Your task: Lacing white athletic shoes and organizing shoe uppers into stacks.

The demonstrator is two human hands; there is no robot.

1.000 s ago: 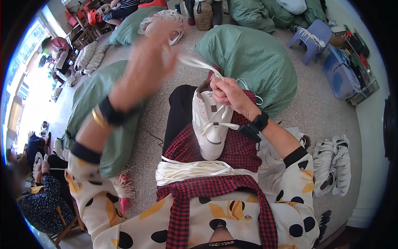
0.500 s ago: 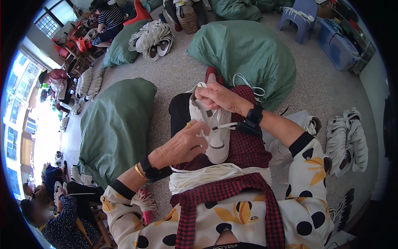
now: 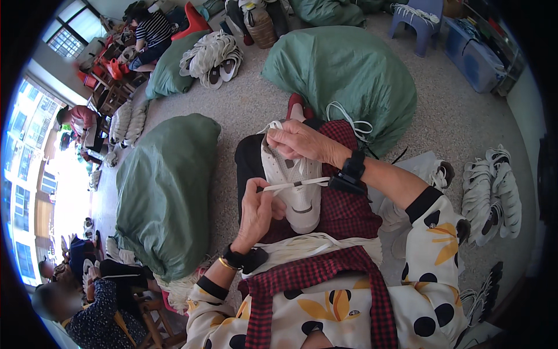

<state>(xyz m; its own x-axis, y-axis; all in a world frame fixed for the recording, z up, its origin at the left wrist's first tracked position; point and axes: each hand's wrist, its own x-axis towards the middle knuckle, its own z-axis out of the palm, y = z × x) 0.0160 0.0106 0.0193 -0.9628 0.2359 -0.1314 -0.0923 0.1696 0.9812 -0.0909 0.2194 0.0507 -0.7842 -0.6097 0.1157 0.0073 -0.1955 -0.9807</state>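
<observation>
At the centre of the frame, a seated person's left hand (image 3: 260, 205) pinches one end of a flat white shoelace (image 3: 296, 184), fingers closed tight on it, the lace stretched across toward the right wrist. The right hand (image 3: 299, 141), just above, grips the top of a white sneaker (image 3: 293, 180), its fingers curled over the collar. The shoe rests sole-down on the person's lap, on a red-and-black checked apron (image 3: 343, 209), toe pointing toward the lower edge. A bundle of loose white laces (image 3: 302, 247) lies across the lap just below the shoe. Two large green sacks flank the knees: one (image 3: 165, 192) at centre left, another (image 3: 349, 75) at upper centre. Stacks of white sneakers (image 3: 494, 192) sit on the speckled floor at right, with more pairs (image 3: 212, 58) piled at upper left. Other workers sit along the left edge.
</observation>
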